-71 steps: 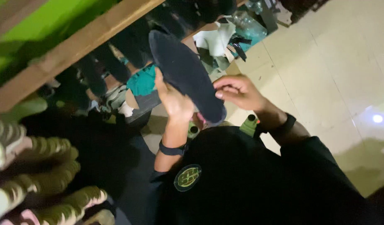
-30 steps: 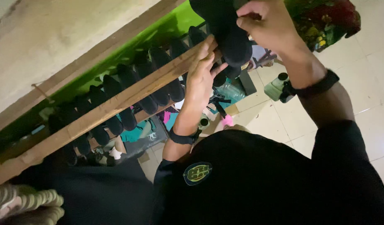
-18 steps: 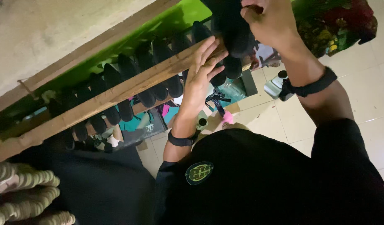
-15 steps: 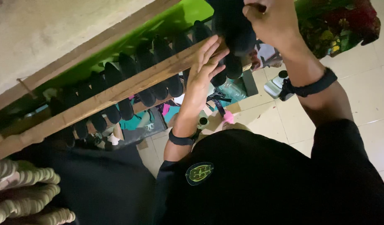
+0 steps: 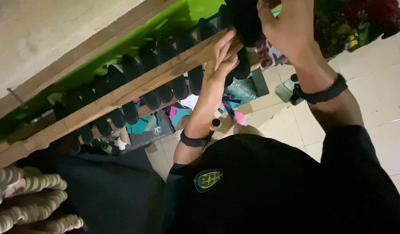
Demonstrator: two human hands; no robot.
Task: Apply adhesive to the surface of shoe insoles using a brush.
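Right hand (image 5: 284, 26) gripping black sole (image 5: 245, 21) at top edge, left hand (image 5: 221, 58) with fingers pressed flat on wooden rail (image 5: 122, 95), row of soles (image 5: 165, 73) behind rail, green wall (image 5: 174, 21), clutter (image 5: 234, 104) on tiled floor (image 5: 373, 91)

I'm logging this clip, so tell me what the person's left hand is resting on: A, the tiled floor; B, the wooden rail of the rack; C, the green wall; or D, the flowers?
B: the left hand lies with its fingers on the wooden rail, while the right hand grips a black sole just above.
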